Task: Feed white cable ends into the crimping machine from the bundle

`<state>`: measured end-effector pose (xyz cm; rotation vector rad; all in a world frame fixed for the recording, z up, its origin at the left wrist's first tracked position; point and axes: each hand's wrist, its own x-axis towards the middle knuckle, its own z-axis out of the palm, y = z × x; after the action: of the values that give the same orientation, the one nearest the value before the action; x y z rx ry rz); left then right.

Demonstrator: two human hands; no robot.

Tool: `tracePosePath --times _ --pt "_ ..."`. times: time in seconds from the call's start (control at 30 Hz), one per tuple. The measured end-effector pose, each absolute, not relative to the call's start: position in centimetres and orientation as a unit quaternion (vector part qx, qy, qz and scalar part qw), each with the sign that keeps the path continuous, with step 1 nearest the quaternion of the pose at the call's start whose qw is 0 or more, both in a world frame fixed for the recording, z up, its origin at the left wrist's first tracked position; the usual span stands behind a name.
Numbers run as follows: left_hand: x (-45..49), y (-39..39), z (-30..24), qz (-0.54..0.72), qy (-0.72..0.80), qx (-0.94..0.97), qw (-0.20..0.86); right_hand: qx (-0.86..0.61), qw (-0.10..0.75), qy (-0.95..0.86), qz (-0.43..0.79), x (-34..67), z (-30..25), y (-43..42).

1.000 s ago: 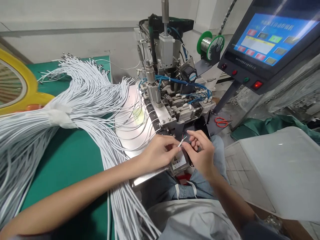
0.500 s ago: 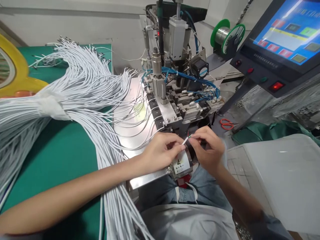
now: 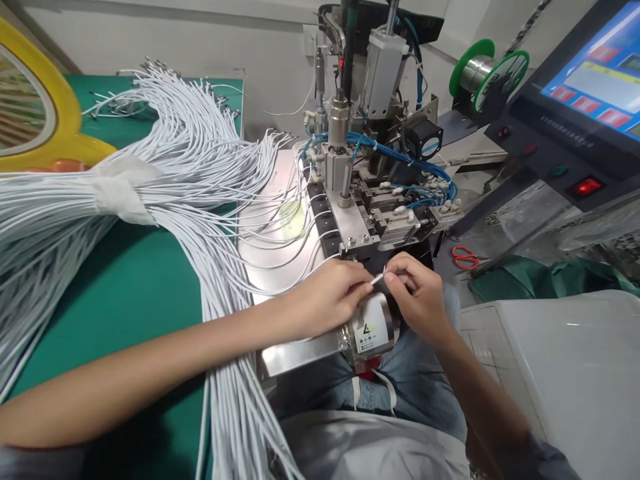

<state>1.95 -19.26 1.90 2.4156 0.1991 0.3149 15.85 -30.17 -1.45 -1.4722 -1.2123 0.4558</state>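
Between my two hands runs a white cable [image 3: 377, 279], its end pointing up to the right. My left hand [image 3: 335, 297] pinches the cable's white jacket between thumb and fingers. Closed at the cable's tip is my right hand [image 3: 417, 293], its thumb and fingertips on the thin wires there, which it mostly hides. Both hands are just in front of a bench machine [image 3: 350, 220] with metal cylinders and blue air tubes. Below them sits a metal cover with a white warning label [image 3: 373, 330]. Several white cables lead from the machine's left edge to a large cable bundle [image 3: 200, 233].
A green mat [image 3: 145, 280] lies under the bundle, which a white wrap [image 3: 125, 190] ties. A yellow racket-like object [image 3: 70, 100] is at far left. To the right are a solder wire spool [image 3: 473, 73], a control screen [image 3: 595, 100], red-handled scissors [image 3: 465, 258] and a white bin [image 3: 565, 360].
The view has shifted, so the machine sits further right. My right fingers have closed over the cable's tip, where red and green wires showed before. My left hand still pinches the cable.
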Motion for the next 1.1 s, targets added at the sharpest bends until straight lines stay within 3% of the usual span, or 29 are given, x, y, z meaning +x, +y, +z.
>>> tracePosePath --times 0.1,0.23,0.73,1.1 --pt "2.2 -18.8 1.5 0.044 0.109 0.975 0.190 -0.635 0.523 -0.505 0.261 16.6 -3.1 -29.3" --pt "2.4 -18.8 0.9 -0.034 0.116 0.989 0.089 -0.661 0.511 -0.467 0.290 16.9 -4.8 -28.7" --pt "1.9 -18.6 0.0 -0.010 0.071 0.996 0.054 -0.664 0.519 -0.305 0.444 16.8 -4.7 -28.1" --pt "2.4 -18.4 1.1 -0.081 0.076 0.992 0.054 -0.652 0.505 -0.321 0.466 17.1 -4.7 -27.9"
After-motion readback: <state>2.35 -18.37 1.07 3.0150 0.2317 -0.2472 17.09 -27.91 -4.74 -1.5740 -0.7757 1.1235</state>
